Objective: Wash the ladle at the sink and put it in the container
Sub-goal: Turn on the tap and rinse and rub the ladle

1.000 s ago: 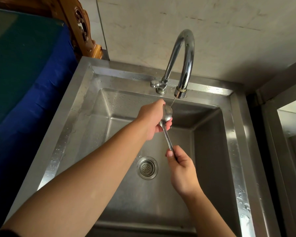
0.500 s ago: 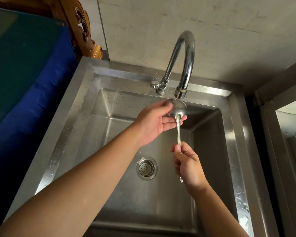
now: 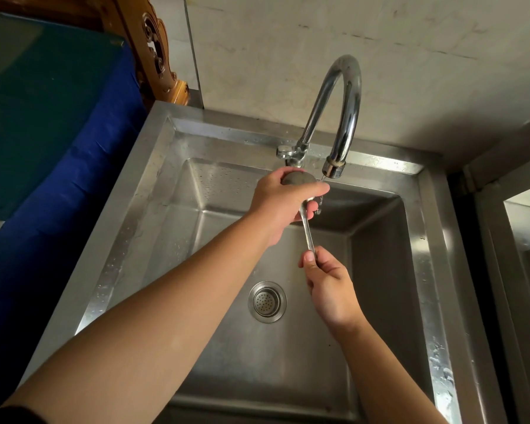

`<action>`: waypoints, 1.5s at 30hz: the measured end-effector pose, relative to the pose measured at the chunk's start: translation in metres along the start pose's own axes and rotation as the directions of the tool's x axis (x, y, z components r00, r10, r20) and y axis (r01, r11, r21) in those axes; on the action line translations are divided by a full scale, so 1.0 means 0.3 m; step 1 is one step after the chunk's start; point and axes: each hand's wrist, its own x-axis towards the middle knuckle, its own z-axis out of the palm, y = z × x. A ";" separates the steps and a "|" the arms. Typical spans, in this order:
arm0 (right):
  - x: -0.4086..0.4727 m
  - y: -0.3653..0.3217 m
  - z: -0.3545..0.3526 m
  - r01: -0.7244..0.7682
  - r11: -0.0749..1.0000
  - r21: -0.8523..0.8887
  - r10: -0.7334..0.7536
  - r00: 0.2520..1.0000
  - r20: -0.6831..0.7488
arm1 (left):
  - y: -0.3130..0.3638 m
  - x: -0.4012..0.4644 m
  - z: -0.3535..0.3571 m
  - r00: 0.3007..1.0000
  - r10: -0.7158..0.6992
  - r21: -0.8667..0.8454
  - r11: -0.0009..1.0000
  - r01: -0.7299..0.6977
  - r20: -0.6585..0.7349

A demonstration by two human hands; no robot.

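A small steel ladle (image 3: 307,231) is held over the steel sink (image 3: 153,191), just below and left of the curved faucet (image 3: 338,117) spout. My left hand (image 3: 283,200) wraps around the ladle's bowl, whose rounded back shows between my fingers. My right hand (image 3: 329,286) pinches the lower end of the thin handle. A thin trickle of water leaves the spout beside my left fingers. No container is in view.
The drain strainer (image 3: 267,302) sits in the basin floor under my arms. A blue and green covered surface (image 3: 43,123) lies to the left. A carved wooden piece (image 3: 153,53) stands behind it. A metal unit (image 3: 520,240) borders the right.
My left hand has closed over the ladle's bowl, which now shows its back. The bowl shifted left from under the spout, and my right hand slid to the handle's end.
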 end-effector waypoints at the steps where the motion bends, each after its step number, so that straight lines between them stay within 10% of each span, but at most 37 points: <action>1: -0.004 0.001 0.000 -0.006 1.000 0.005 0.006 1.000 -0.004 | 0.004 0.000 0.011 1.000 -0.018 0.012 1.000 0.018 -0.009; 7: -0.051 0.007 -0.006 -0.051 0.996 0.075 0.048 0.998 0.044 | 0.003 -0.006 0.046 0.989 -0.140 0.016 0.990 0.141 -0.051; 14: -0.097 -0.041 -0.062 -0.199 0.955 0.218 0.173 0.976 0.136 | -0.013 -0.010 0.014 0.894 -0.359 -0.189 0.890 0.415 0.268; 24: -0.172 -0.151 -0.090 -0.254 0.933 0.256 0.244 0.967 0.074 | -0.021 -0.013 0.011 0.938 -0.076 -0.102 0.988 0.117 0.338; 32: -0.209 -0.197 -0.051 -0.179 0.984 -0.008 0.179 0.983 -0.033 | -0.036 -0.018 0.023 0.993 0.098 0.112 0.988 -0.105 0.066; 45: -0.225 -0.227 -0.045 -0.289 0.939 0.187 0.296 0.955 -0.012 | -0.090 -0.021 -0.015 0.919 0.389 0.654 0.680 -0.332 0.063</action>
